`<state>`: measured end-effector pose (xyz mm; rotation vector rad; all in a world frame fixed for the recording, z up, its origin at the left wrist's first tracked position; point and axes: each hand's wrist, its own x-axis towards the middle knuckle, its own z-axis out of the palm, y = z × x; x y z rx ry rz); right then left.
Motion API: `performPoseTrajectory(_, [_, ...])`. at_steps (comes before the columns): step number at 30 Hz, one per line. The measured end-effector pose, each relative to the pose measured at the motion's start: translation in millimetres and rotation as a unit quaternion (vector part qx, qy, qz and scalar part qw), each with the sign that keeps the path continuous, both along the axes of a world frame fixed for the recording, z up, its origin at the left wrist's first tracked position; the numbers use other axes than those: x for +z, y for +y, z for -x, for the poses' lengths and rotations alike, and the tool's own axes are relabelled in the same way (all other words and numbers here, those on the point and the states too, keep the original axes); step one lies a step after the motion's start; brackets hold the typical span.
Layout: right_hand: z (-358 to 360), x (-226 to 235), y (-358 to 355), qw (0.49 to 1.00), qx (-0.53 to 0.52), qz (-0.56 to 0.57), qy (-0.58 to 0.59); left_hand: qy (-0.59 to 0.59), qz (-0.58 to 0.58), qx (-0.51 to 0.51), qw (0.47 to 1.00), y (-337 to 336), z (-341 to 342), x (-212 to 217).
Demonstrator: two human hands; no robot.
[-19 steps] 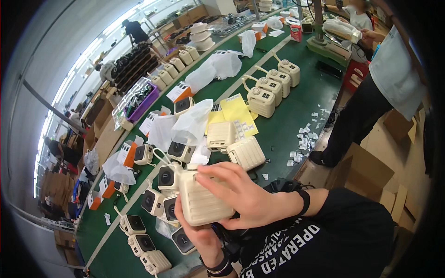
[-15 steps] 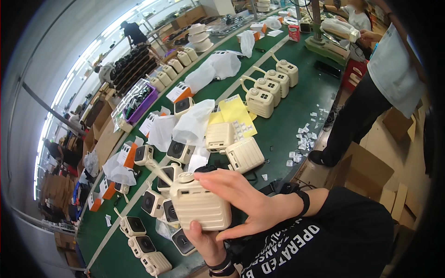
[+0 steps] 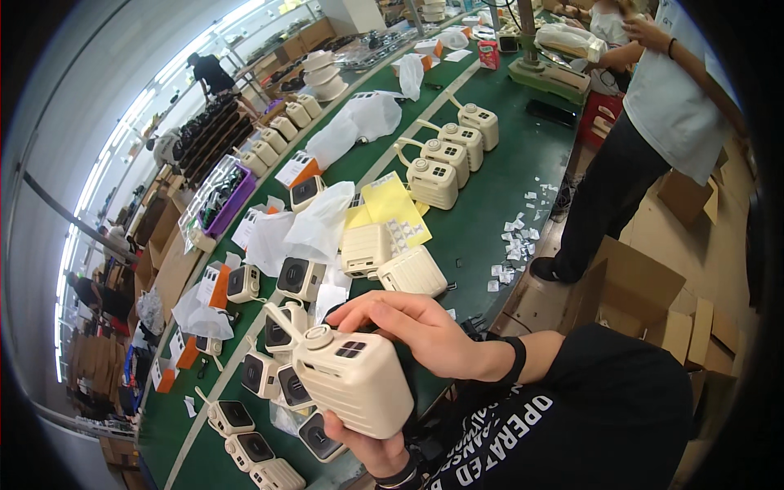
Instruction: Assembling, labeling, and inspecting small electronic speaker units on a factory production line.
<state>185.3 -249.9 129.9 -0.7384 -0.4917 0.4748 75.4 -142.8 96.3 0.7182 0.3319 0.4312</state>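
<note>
My left hand [image 3: 371, 445] grips a cream portable speaker [image 3: 359, 384] from below, its fingers at the lower edge. The speaker is tilted, with its ribbed side toward me. On its top are a round knob [image 3: 318, 337], a carry strap standing up at the left, and a patch of four dark squares [image 3: 351, 349]. My right hand [image 3: 416, 327] lies along the far upper side of the speaker, fingers stretched out. Its fingertips are partly hidden behind the knob; contact is unclear. Close beyond, two ribbed cream speakers [image 3: 412, 272] lie by a yellow sticker sheet [image 3: 396, 208].
Several cream speakers [image 3: 261, 374] with dark grilles crowd the green table [image 3: 482, 212] at the left. A row of upright speakers [image 3: 433, 182] stands farther back. White bags [image 3: 322, 220], orange-white boxes [image 3: 215, 286] and paper scraps [image 3: 514, 245] lie about. A person [image 3: 653, 122] stands at the right.
The speaker has turned and tipped, so the patch of four dark squares on its top now shows. My right hand has shifted back from the top to its far side. The whole view has shifted slightly.
</note>
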Motion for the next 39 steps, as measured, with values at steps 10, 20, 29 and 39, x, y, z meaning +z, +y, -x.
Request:
performPoseTrajectory(10, [9.2,-1.3,-6.6,0.967,-0.13,0.099,-0.195,-0.111,0.381,-0.19,0.898,10.8,1.7,-5.6])
performPoseTrajectory(20, [15.9,0.5,-5.8,0.91,-0.181,0.196,-0.318,-0.147,0.488,-0.233,0.828,8.2,5.0,6.9])
performPoseTrajectory(29, [24.5,1.7,4.8,0.892,-0.195,0.163,-0.372,-0.023,0.212,-0.041,0.976,0.7,1.1,2.7])
performPoseTrajectory(39, [25.1,-2.5,15.1,0.9,-0.161,0.152,-0.376,-0.11,0.245,-0.12,0.956,25.1,5.4,-20.0])
